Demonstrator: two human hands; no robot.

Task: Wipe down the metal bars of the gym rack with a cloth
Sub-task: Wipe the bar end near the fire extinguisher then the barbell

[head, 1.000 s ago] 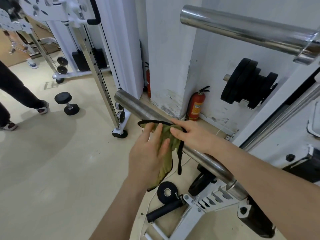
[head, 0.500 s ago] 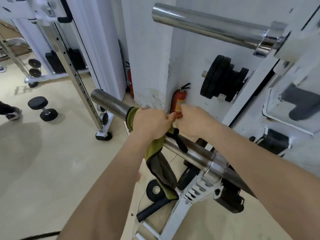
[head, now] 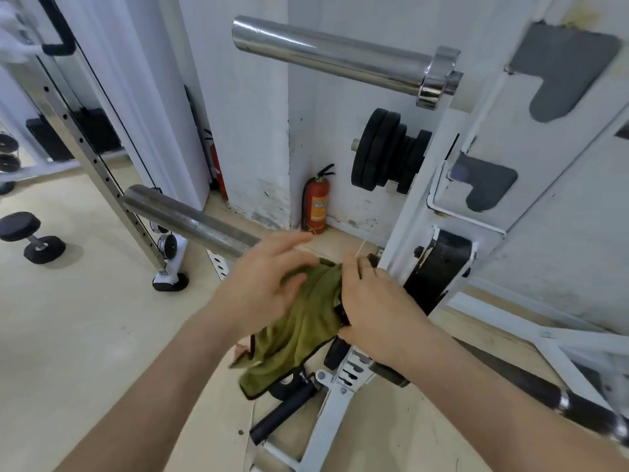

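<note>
Hanging over the lower metal bar [head: 190, 219] of a white gym rack [head: 425, 206], an olive-green cloth [head: 299, 332] was shown bunched on top of the bar near the rack's upright, with its loose end drooping toward the floor. The left hand [head: 258, 284] was held over the cloth's left side, its fingers [head: 296, 238] spread wide and fairly straight, somewhat blurred; whether the palm was pressed on the fabric could not be told. The right hand [head: 377, 311] was laid at the cloth's right edge, its fingers [head: 354, 267] curled over the fabric, which appeared to be gripped against the bar. The left part of the bar was bare and looked dull and smudged. A shinier chrome bar [head: 333, 59] was seen jutting out higher up, well apart from both hands. Black weight plates [head: 384, 155] were stored on a peg behind, a red fire extinguisher [head: 315, 206] was stood against the wall, and a dumbbell [head: 30, 236] was seen on the floor at far left. The cloth was judged light, soft and limp, likely to slide off a smooth round bar unless wrapped round it. It would best be held by closing a hand round cloth and bar together, so that the fabric is kept pinned during a stroke. The bar itself was judged rigid and fixed.
</note>
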